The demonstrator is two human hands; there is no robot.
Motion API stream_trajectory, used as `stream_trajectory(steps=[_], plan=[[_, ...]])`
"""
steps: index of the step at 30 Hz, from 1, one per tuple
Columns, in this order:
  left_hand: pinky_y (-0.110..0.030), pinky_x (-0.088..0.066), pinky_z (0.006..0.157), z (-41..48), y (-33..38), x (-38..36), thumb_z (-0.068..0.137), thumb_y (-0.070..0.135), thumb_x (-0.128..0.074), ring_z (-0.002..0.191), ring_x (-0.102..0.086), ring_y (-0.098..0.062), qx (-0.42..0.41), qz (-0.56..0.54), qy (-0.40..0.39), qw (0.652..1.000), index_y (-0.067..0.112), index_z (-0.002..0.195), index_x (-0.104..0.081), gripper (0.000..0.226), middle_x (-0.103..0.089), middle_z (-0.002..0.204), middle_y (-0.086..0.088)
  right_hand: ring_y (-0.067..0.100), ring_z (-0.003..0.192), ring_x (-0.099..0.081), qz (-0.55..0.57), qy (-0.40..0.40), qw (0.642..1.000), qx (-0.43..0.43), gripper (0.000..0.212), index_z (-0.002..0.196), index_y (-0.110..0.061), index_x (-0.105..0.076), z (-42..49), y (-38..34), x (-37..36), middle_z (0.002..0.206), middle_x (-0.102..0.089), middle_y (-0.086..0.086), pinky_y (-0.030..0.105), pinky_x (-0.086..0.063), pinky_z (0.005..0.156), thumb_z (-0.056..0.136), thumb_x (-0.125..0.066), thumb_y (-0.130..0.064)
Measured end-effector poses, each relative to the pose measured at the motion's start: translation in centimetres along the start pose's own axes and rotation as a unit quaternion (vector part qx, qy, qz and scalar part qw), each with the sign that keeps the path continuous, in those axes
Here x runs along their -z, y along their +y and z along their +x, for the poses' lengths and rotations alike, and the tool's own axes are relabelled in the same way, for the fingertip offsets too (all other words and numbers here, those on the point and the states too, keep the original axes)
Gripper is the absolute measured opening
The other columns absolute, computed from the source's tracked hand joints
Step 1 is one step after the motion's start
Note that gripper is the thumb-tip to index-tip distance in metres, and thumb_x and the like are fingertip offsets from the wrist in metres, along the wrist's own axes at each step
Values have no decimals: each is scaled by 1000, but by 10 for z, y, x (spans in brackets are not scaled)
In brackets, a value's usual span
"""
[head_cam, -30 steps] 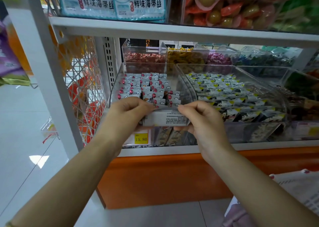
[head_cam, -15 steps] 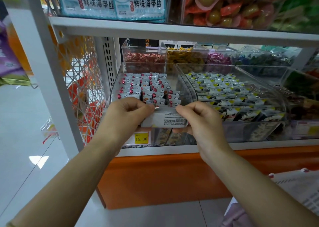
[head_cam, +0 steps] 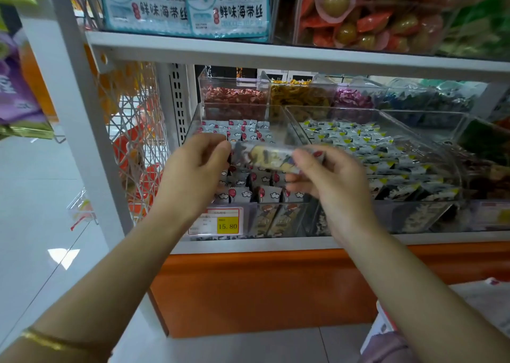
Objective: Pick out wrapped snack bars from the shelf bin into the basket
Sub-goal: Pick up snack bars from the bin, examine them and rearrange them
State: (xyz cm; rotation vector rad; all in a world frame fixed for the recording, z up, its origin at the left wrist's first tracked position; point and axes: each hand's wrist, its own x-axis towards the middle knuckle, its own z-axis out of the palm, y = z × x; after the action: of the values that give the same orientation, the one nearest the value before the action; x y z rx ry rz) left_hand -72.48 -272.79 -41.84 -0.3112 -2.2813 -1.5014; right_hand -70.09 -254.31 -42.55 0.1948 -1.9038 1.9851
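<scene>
A wrapped snack bar is held level in front of the shelf, blurred by motion. My left hand pinches its left end and my right hand pinches its right end. Behind the bar stands a clear shelf bin filled with small white wrapped bars with red marks and clouds. Under that bin more wrapped bars show through the clear front. The basket is not clearly in view; only a white and red edge shows at the bottom right.
A second clear bin of white, black and yellow wrapped snacks sits to the right. Candy bins line the back. A yellow price tag reads 15.80. A white shelf board runs above and a wire mesh panel stands at left.
Both hands have lifted the bar higher and turned it, so its printed picture side now faces me instead of the white text side.
</scene>
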Motion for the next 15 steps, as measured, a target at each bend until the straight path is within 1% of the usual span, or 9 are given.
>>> stream_trajectory(steps=[1,3,5,7,8,10,12,13,15], plan=[[-17,-52,69,9,-1,-2,96,25,-47,84,-63,-4,-38,78,-1,996,15,119,-60,28,-67,102,4,16,64,-69,-2,23,1000,7,13,96,-6,-64,7,-3,2,71,-69,2,23,-56,58,85,-64,-14],[-25,-44,90,31,-7,-9,97,21,-45,108,-57,-18,-67,208,-65,974,10,126,-55,33,-60,125,-8,13,65,-68,-14,47,999,17,15,96,0,-61,22,-8,4,77,-64,5,23,-57,60,88,-62,-12],[-34,-39,95,56,-12,-21,97,23,-41,117,-49,-29,-55,310,-151,937,4,114,-57,29,-56,122,-16,10,62,-67,-32,52,998,19,18,99,3,-60,36,-11,3,81,-62,8,22,-56,59,89,-61,-11],[-45,-32,102,76,-16,-32,99,32,-33,123,-42,-30,-38,397,-218,890,5,104,-52,33,-52,123,-15,8,58,-66,-60,54,997,18,19,101,2,-60,48,-11,1,82,-63,9,23,-57,60,89,-61,-12],[-52,-24,108,84,-19,-36,99,36,-29,130,-36,-28,-35,433,-247,866,5,112,-52,41,-47,133,-14,8,57,-65,-79,55,995,18,19,102,0,-60,54,-11,0,83,-64,8,25,-58,61,89,-61,-14],[-62,-12,111,96,-25,-41,100,41,-19,141,-19,-25,-38,512,-306,802,13,134,-44,51,-32,150,-9,10,58,-65,-113,53,992,21,21,105,-1,-60,64,-8,-2,84,-64,7,29,-59,65,90,-60,-16],[-66,-10,110,100,-29,-43,100,41,-13,144,-11,-26,-50,568,-346,745,20,142,-35,52,-27,153,-7,15,62,-65,-139,47,989,29,22,106,0,-60,73,-5,-5,81,-62,6,35,-59,68,90,-60,-16],[-66,-9,110,99,-30,-42,100,41,-12,144,-10,-27,-47,571,-356,738,21,142,-36,52,-29,152,-7,19,65,-66,-147,43,987,36,21,104,1,-60,77,-3,-7,81,-62,7,37,-59,68,90,-60,-15],[-65,-8,110,97,-33,-39,100,40,-12,144,-12,-24,-39,548,-354,757,17,136,-44,53,-36,148,-7,28,71,-66,-162,35,985,54,19,99,3,-59,84,0,-11,85,-63,16,43,-59,69,90,-61,-14]])
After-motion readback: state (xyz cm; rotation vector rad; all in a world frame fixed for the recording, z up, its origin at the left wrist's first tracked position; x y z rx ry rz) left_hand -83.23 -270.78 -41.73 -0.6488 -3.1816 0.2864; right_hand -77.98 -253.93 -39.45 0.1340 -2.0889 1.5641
